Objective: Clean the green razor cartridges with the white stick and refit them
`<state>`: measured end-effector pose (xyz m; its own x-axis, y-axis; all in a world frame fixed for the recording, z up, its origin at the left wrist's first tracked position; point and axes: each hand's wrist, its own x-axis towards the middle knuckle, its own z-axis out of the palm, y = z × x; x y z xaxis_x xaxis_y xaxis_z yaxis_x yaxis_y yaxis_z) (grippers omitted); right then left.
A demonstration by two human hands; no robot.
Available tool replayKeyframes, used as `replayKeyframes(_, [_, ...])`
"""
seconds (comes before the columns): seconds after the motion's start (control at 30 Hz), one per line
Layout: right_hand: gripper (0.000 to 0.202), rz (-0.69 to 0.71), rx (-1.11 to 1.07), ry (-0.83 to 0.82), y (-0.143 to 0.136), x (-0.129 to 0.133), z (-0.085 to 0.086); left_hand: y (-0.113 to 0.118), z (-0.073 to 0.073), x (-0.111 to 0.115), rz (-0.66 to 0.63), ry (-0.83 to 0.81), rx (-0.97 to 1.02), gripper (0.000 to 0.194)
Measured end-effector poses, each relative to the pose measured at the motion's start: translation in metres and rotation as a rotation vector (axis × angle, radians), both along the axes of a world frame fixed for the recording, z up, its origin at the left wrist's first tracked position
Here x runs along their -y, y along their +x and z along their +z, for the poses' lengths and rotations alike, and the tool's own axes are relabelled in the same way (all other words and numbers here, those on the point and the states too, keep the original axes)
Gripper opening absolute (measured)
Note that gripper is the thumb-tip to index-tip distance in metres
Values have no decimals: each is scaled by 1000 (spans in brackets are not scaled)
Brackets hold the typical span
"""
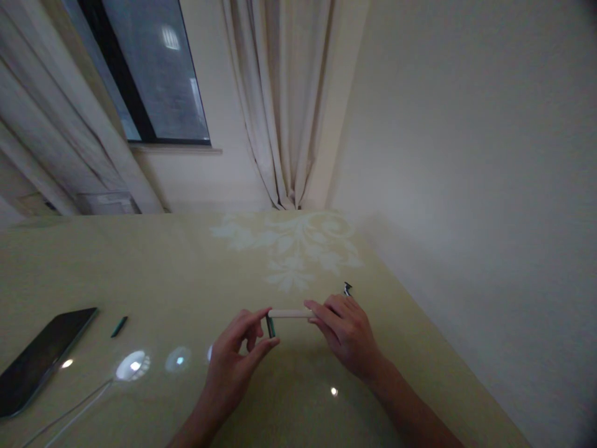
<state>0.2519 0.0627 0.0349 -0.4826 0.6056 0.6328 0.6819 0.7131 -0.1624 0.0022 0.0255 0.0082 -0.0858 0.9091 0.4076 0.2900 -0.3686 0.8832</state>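
Above the glossy yellow-green counter (163,280), in the head view, both hands are raised near the middle and brought close to each other. By the left hand (236,348), a small dark green piece (271,326) is held upright; it is pinched between the index finger at its top and the thumb at its bottom, so that grip is closed on it. By the right hand (347,333), the far end of a pale flat stick (290,313) is grasped between thumb and fingers. The stick is held level across the gap between the hands, and its left end is brought to the top of the green piece, by the left index fingertip; whether the two are joined cannot be told.

Just beyond the right hand, a small black-and-silver object (347,289) is seen on the counter, partly covered by the fingers. To the left, a dark-screened tablet (46,361) is laid flat, with another small dark green piece (119,326) placed near its upper corner. A white cable (77,407) is stretched over the lower left. Pale floral scrollwork (303,242) is shown on the far part of the counter, and ceiling lights are mirrored in its surface.
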Motion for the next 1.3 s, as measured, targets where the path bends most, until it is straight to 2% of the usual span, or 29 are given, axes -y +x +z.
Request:
replayKeyframes(0.13, [38, 45, 4, -47, 1, 0, -1, -1, 0, 1, 5, -2, -12, 39])
replayKeyframes(0.27, [36, 7, -45, -27, 1, 1, -2, -1, -1, 2, -5, 13, -9, 39])
replayKeyframes(0.43, [39, 48, 6, -82, -1, 1, -5, -3, -3, 3, -12, -6, -23, 40])
replayKeyframes(0.57, [38, 7, -30, -70, -1, 1, -6, -4, -6, 2, -14, -8, -13, 39])
replayKeyframes(0.73, [39, 62, 1, -83, -3, 2, -5, -3, -6, 1, -23, -31, -14, 42])
replayKeyframes(0.87, [38, 6, -29, -58, -2, 0, -4, -3, -6, 1, -38, 4, 26, 39])
replayKeyframes(1.03, [38, 47, 28, -105, -4, 4, -3, -4, -4, 3, -21, -31, -28, 42])
replayKeyframes(1.17, [39, -5, 1, -111, -5, 6, -2, -4, -3, 3, -27, -9, -2, 38])
replayKeyframes(1.3, [41, 62, 31, -142, -6, 7, -2, -5, -1, 4, -26, -37, -28, 40])
